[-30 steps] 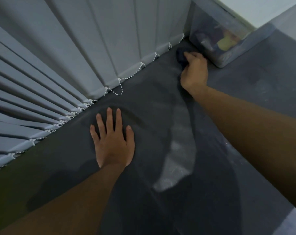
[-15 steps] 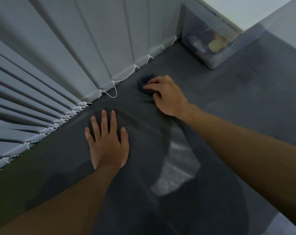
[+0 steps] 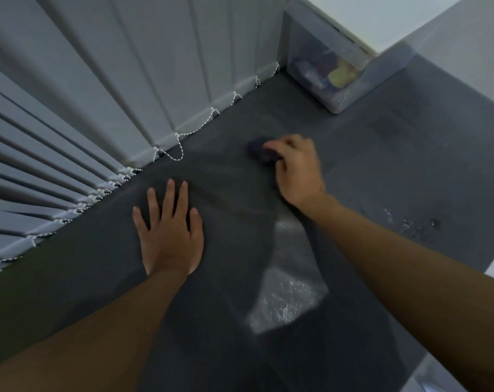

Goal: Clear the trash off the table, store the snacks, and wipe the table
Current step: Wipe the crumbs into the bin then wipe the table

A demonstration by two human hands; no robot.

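one dark blue cloth (image 3: 260,152) is pressed to the grey tabletop (image 3: 387,171), bunched under the curled fingers of the right hand (image 3: 298,172), by which it is gripped. only its far left part is seen past the fingertips; the rest is hidden by the hand. the left hand (image 3: 169,234) is laid flat on the tabletop, fingers straight and spread, nearer and left of the cloth, apart from it. one shiny wet patch (image 3: 288,298) is seen between the two forearms. one clear storage box (image 3: 322,77) is set in the far corner, its contents blurred. vertical blinds (image 3: 104,80) are hung along the left edge.
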